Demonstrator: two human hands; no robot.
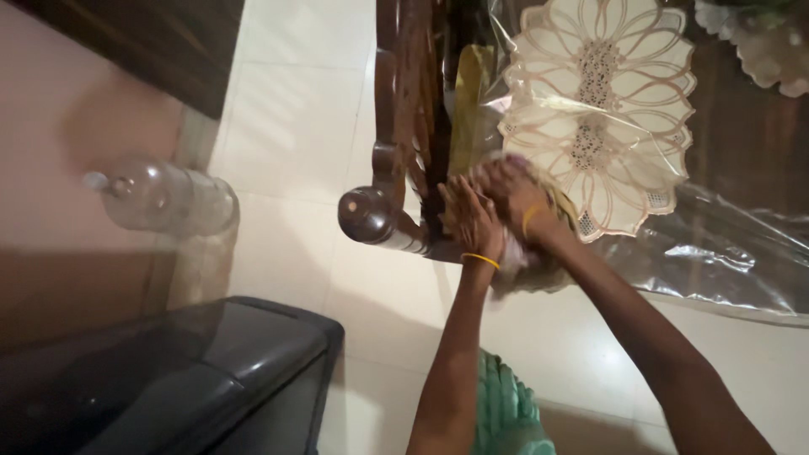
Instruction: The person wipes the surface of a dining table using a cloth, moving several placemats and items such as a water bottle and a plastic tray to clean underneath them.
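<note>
Here the cloth (527,261) is mostly hidden under both hands at frame centre; only blurred pale folds are seen below the wrists. The left hand (474,221) is laid flat on it, fingers together. The right hand (516,195) is pressed over it, fingers curled; a pinch cannot be told. The cloth is held against the table (742,143) edge, beside the doily (602,109) and chair (396,126). A bottle (164,198) is seen at left.
</note>
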